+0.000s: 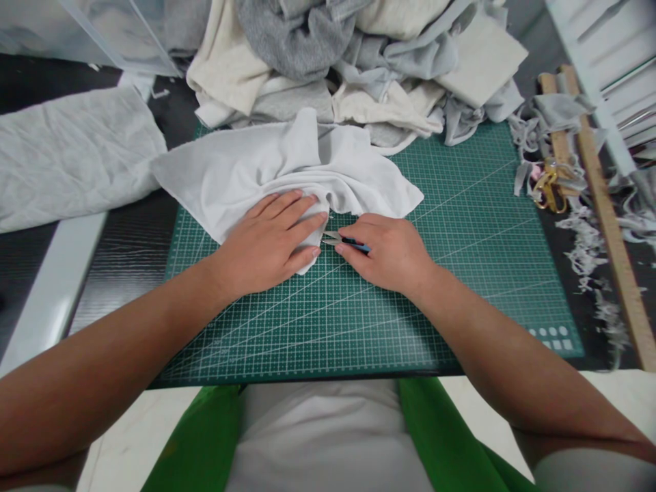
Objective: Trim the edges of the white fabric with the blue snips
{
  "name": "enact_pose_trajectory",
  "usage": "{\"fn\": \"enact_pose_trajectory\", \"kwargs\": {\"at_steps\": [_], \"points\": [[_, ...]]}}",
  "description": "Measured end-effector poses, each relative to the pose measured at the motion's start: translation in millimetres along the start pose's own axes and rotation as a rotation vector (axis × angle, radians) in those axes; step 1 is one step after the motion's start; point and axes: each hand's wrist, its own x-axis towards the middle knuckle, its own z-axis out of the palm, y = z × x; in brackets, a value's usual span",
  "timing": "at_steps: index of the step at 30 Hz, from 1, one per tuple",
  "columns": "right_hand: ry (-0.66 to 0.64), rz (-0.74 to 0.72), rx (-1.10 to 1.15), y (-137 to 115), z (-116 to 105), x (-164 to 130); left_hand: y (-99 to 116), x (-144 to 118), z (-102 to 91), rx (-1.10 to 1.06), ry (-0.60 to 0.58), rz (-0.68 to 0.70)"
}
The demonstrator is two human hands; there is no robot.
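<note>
My left hand (277, 239) lies flat on a white piece of fabric (230, 171), fingers stretched out and pressing it against the green cutting mat (359, 321). In my right hand (392, 249) is a small pair of thread snips (353, 242) with dark and blue handles. Their blades are parted and point left at the edge of the fabric, just beside my left fingertips. Whether the blades touch the cloth I cannot tell. The fabric lies bunched in folds, with one corner reaching right past my right hand.
Behind the mat is a heap of grey and cream cloth (302, 41). A pale folded fabric (76, 157) lies at the left. On the right are gold-handled scissors (552, 188), a wooden ruler (609, 225) and thread scraps (587, 249). A clear plastic bin (113, 31) stands at the back left.
</note>
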Motion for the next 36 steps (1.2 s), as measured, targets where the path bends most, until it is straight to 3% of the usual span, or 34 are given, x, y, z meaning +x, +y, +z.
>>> {"fn": "enact_pose_trajectory", "kwargs": {"at_steps": [36], "points": [[0.05,0.041,0.071,1.0,3.5,2.4,0.0,-0.2,0.1,0.054,-0.009,0.012]]}}
